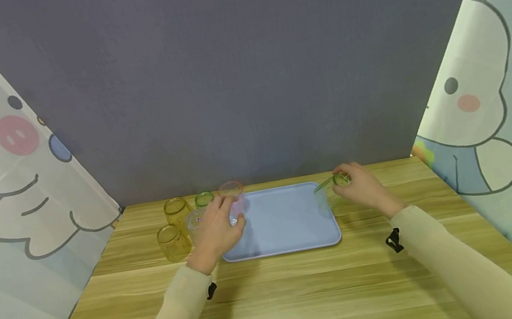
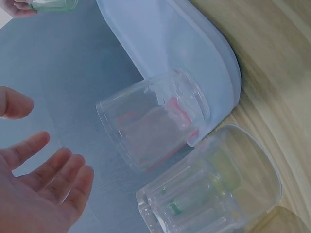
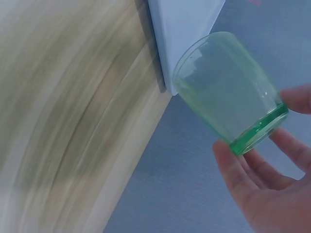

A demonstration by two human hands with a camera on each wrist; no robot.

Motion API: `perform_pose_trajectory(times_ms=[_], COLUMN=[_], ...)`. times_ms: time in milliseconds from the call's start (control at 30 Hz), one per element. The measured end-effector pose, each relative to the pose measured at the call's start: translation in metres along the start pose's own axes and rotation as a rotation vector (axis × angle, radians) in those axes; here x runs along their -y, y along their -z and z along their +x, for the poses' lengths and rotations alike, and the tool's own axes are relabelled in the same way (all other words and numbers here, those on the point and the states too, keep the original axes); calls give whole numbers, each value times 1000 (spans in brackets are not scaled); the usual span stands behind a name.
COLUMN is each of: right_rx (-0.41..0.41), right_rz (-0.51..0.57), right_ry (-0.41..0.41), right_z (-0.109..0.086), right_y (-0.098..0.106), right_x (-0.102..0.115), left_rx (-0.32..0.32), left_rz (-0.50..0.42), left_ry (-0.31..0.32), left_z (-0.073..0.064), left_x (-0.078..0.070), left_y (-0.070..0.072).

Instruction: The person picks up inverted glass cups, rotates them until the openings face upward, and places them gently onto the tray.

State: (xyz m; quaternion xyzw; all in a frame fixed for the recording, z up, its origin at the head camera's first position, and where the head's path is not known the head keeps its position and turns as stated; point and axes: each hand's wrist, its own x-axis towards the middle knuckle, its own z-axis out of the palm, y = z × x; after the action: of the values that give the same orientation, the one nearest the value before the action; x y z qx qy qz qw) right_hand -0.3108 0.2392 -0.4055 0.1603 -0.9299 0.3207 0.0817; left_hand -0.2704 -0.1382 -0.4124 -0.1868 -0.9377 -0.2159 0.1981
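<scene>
My right hand point(image 1: 362, 187) pinches a pale green glass point(image 3: 228, 92) by its thick base. The glass is tilted, its wide rim turned toward the right end of a light blue tray point(image 1: 287, 222). Nothing is held in my left hand point(image 1: 219, 228), whose fingers and thumb stand apart with a gap to the glasses in the left wrist view. Closest to it, a pale pink glass point(image 2: 155, 121) stands rim up at the tray's left end. Beside that is a clear ribbed glass point(image 2: 209, 189), partly hidden by the left hand in the head view.
Two yellow glasses point(image 1: 174, 243) and another green glass point(image 1: 204, 199) stand on the wooden table point(image 1: 300, 299), left of the tray. A grey panel point(image 1: 241, 71) rises behind the table's back edge. Printed curtains point(image 1: 473, 89) hang at both sides.
</scene>
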Motion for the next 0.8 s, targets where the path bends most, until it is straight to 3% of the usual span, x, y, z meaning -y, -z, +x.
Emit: perform_pose_trajectory(times_ms=[267,600,800], right_rx=[-29,-49,-38], right_rz=[92,182,241], right_ry=[20,30,32], right_z=[-6,-10,-10], right_y=[-5,-15,-21], right_x=[2,11,12], left_rx=[-29,-45,-29], left_rz=[-54,-186,-206], left_ry=[12,116,137], left_z=[-2,-4,-8], left_x=[-3,-7,-10], left_y=[-3,-6,-8])
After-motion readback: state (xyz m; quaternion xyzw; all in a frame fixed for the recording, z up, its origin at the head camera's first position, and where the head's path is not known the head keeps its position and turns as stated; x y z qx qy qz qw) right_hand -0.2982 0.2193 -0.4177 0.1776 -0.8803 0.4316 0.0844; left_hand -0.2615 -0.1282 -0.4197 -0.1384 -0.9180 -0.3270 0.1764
